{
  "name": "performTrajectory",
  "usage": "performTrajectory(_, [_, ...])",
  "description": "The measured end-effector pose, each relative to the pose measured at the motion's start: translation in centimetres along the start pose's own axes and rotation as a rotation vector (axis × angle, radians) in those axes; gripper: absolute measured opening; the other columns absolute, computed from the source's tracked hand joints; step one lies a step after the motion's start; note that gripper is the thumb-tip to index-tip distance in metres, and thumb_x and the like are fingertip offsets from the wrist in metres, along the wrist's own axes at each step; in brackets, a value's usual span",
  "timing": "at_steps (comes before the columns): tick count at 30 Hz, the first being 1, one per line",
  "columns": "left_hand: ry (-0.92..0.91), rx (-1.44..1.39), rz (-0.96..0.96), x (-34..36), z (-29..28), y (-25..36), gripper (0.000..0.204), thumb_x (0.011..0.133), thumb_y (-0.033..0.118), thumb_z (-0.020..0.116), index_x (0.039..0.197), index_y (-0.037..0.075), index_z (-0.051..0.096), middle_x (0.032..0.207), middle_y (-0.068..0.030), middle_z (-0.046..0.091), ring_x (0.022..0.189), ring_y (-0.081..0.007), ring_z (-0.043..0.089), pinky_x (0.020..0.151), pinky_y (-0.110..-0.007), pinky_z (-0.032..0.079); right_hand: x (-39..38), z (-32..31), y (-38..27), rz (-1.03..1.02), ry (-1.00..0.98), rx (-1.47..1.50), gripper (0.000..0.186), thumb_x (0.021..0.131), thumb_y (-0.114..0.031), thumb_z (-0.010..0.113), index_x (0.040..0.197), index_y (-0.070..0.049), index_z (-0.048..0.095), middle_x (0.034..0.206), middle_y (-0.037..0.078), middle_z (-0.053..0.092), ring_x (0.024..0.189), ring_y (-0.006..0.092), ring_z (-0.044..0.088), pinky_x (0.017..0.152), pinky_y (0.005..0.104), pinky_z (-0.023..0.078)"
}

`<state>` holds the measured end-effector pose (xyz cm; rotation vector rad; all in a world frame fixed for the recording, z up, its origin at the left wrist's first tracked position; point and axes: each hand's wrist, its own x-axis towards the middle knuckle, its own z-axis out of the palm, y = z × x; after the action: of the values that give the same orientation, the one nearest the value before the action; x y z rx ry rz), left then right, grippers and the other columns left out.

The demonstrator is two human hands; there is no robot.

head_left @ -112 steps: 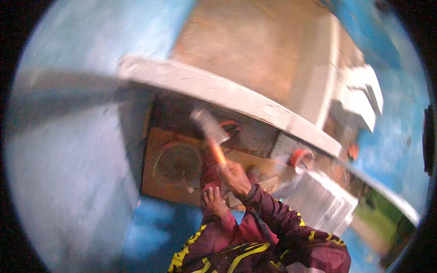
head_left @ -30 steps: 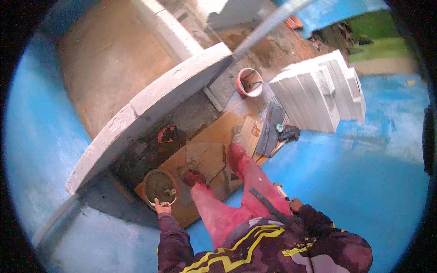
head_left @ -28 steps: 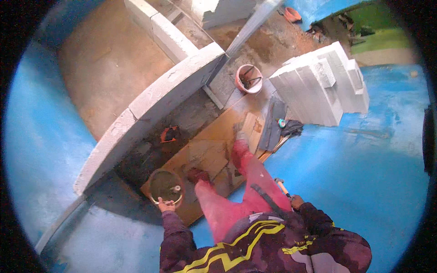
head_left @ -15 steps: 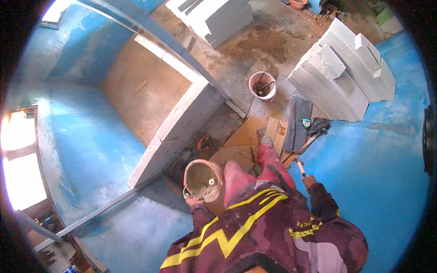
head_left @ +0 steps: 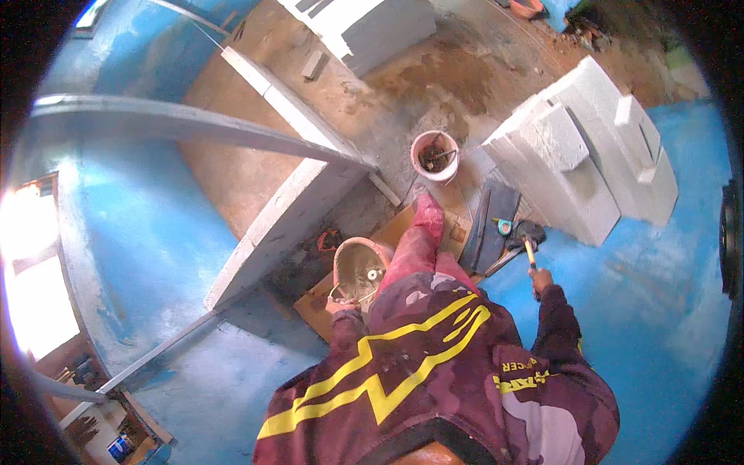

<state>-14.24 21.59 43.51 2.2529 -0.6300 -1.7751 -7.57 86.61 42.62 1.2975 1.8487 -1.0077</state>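
my right hand [head_left: 540, 280] clasps an orange-handled tool [head_left: 530, 252], long axis pointing ahead, slightly left — my left hand [head_left: 341, 305] grips the bucket [head_left: 379, 249].

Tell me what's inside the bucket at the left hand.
Inside the bucket at the left hand is grey-brown material with a small round pale piece showing. Whatever lies beneath is covered.

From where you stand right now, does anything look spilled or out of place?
A dark patch on the floor, beyond the far bucket, may be damp or a spill, since the floor around it is paler. On the right-hand stack of white blocks, one smaller block juts out.
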Motion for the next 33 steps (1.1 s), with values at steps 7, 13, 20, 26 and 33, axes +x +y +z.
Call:
performTrajectory(7, [0.085,0.038,-0.046,-3.9,3.6,-2.1,0.042,0.094,0.052,0.048,0.071,0.017,0.039,0.062,0.0013,0.035,0.054,-0.0197,0.037,0.056,-0.04,0.035,0.9,-1.4,-1.7,0.105,-0.097,-0.226,0.041,0.09,-0.04,0.067,0.087,0.001,0.063,0.06,0.013,0.058,0.049,0.0293,0.062,0.046,0.0482,0.049])
performTrajectory(13, [-0.087,0.211,0.199,-2.9,3.9,-5.3,0.039,0.094,0.053,0.047,0.081,0.016,0.045,0.067,0.0025,0.038,0.057,-0.0206,0.04,0.058,-0.043,0.039,-0.6,-2.1,-10.0,0.095,-0.22,-0.259,0.045,0.091,-0.039,0.065,0.08,0.004,0.063,0.068,0.017,0.063,0.046,0.0294,0.061,0.046,0.0475,0.049])
performTrajectory(20, [-0.023,-0.017,0.03,1.3,4.7,-7.0,0.034,0.094,0.044,0.051,0.077,0.016,0.044,0.064,0.0023,0.036,0.056,-0.0187,0.04,0.055,-0.042,0.042,0.4,-3.0,-24.9,-0.441,-0.238,-0.549,0.041,0.093,-0.039,0.064,0.096,0.002,0.064,0.069,0.012,0.062,0.057,0.026,0.065,0.054,0.043,0.051])
performTrajectory(26, [0.023,-0.031,-0.019,-1.6,6.6,-6.5,0.036,0.095,0.045,0.051,0.075,0.016,0.043,0.063,0.0021,0.036,0.054,-0.0182,0.04,0.055,-0.042,0.042,0.1,-3.6,-36.4,-0.379,-0.26,-0.241,0.036,0.095,-0.036,0.064,0.101,0.0,0.061,0.072,0.007,0.059,0.052,0.021,0.06,0.048,0.0369,0.048])
performTrajectory(33, [0.061,-0.096,-0.005,-6.5,9.7,-7.4,0.037,0.096,0.046,0.05,0.074,0.017,0.043,0.061,0.0019,0.037,0.052,-0.0175,0.039,0.054,-0.041,0.041,3.1,-3.3,-46.1,-0.334,-0.265,-0.214,0.036,0.096,-0.035,0.063,0.106,-0.001,0.057,0.067,0.004,0.053,0.045,0.0158,0.053,0.042,0.0336,0.044])
